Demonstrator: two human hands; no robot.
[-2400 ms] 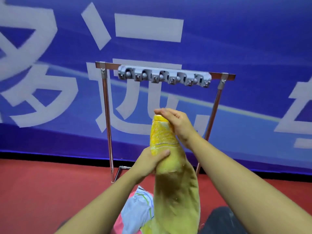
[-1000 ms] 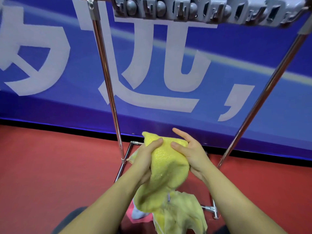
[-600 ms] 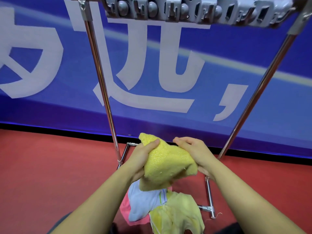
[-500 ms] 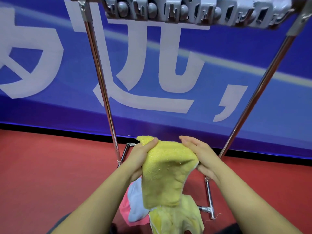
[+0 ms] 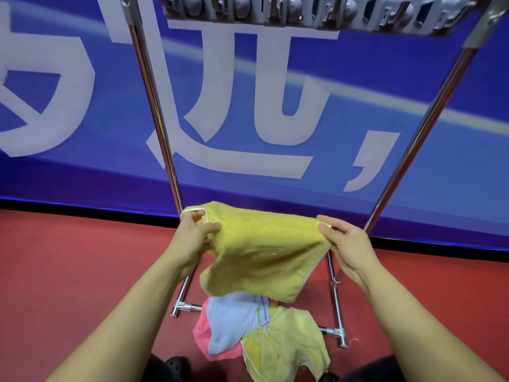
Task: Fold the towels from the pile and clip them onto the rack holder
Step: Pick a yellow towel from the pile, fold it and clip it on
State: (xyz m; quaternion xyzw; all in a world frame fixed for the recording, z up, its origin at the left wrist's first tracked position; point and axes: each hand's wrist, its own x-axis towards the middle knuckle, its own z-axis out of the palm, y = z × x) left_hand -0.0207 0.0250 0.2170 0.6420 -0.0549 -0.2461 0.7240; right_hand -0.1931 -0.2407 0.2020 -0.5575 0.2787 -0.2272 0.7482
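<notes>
A yellow towel (image 5: 259, 252) hangs spread between both hands in front of the rack. My left hand (image 5: 192, 238) pinches its left top corner, where a small white loop shows. My right hand (image 5: 344, 244) pinches the right top corner. On the red floor below lies the pile (image 5: 256, 332): a pale blue towel, a pink one and a pale yellow one. The grey clip holder (image 5: 311, 12) runs along the rack's top bar at the upper edge of view, high above the towel.
The rack's chrome left post (image 5: 157, 114) and right post (image 5: 418, 133) slope down to base bars on the floor (image 5: 55, 271). A blue banner (image 5: 248, 106) with white characters stands behind. Dark shoes show at the bottom edge.
The bunched yellow towel has been pulled out wide; my hands moved apart to its two top corners and it now hangs flat between them.
</notes>
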